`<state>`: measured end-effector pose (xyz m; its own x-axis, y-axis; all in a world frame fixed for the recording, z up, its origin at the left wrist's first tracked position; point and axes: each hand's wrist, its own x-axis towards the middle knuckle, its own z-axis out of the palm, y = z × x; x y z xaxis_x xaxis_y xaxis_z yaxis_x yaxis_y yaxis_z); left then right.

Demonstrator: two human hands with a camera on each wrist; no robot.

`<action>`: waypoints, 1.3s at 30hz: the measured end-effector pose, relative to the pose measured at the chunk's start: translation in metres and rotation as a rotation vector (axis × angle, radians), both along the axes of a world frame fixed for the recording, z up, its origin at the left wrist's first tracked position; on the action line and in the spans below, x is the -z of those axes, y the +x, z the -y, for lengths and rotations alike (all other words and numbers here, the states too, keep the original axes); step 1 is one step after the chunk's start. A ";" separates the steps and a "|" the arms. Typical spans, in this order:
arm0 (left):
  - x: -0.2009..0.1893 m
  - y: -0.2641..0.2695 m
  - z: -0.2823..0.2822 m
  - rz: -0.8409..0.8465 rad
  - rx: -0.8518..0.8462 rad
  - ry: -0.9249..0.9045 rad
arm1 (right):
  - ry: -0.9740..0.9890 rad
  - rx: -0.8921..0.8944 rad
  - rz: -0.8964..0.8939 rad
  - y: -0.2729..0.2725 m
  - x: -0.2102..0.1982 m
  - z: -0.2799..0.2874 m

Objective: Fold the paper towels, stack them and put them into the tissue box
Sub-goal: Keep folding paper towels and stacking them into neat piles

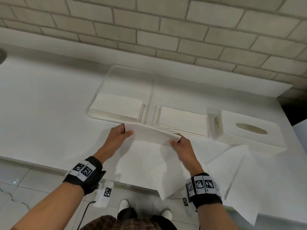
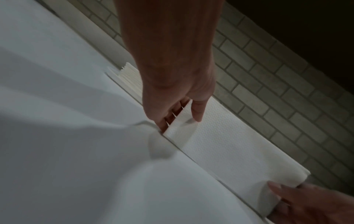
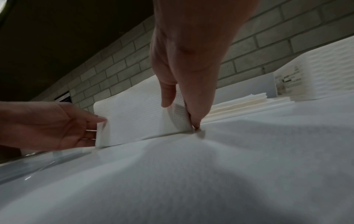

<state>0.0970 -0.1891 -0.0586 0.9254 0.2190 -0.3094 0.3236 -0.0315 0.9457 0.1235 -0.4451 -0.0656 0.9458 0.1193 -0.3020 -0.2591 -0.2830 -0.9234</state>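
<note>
A folded white paper towel (image 1: 152,133) is held just above the counter, my left hand (image 1: 127,131) pinching its left end and my right hand (image 1: 175,140) pinching its right end. The left wrist view shows my left hand (image 2: 180,121) with thumb on top and fingers under the folded paper towel (image 2: 229,148). From the right wrist, my right hand (image 3: 181,115) pinches the paper towel (image 3: 134,115) at its corner. An unfolded towel (image 1: 146,166) lies under it. The white tissue box (image 1: 249,130) stands to the right, its oval slot up.
A stack of folded towels (image 1: 116,105) lies in a white tray (image 1: 106,80) behind my left hand. A second stack (image 1: 182,121) lies beside it, next to the box. Another unfolded towel (image 1: 240,173) hangs over the counter's front edge at the right. A brick wall (image 1: 149,30) backs the counter.
</note>
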 end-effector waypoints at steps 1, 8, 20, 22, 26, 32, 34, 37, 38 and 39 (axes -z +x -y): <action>-0.002 0.001 0.002 0.014 -0.007 0.022 | -0.039 0.018 0.010 0.001 0.001 0.002; -0.040 0.062 0.049 0.028 -0.001 0.033 | -0.037 0.291 0.134 0.045 -0.038 0.039; -0.025 0.146 0.121 -0.149 -0.066 0.200 | -0.398 0.399 0.067 0.120 -0.036 0.077; -0.021 0.147 0.121 -0.165 -0.055 0.265 | -0.424 0.392 0.070 0.122 -0.027 0.078; -0.015 0.151 0.120 -0.177 -0.041 0.329 | -0.477 0.362 0.075 0.127 -0.017 0.078; -0.007 0.150 0.123 -0.165 0.035 0.486 | -0.625 0.316 0.067 0.124 -0.004 0.074; -0.006 0.146 0.123 -0.164 0.061 0.556 | -0.674 0.301 0.080 0.121 -0.003 0.071; -0.007 0.144 0.121 -0.125 0.071 0.590 | -0.665 0.333 0.174 0.106 -0.010 0.071; -0.009 0.142 0.119 -0.081 0.061 0.582 | -0.625 0.352 0.198 0.098 -0.014 0.073; -0.013 0.140 0.118 -0.043 0.046 0.552 | -0.578 0.351 0.201 0.088 -0.019 0.076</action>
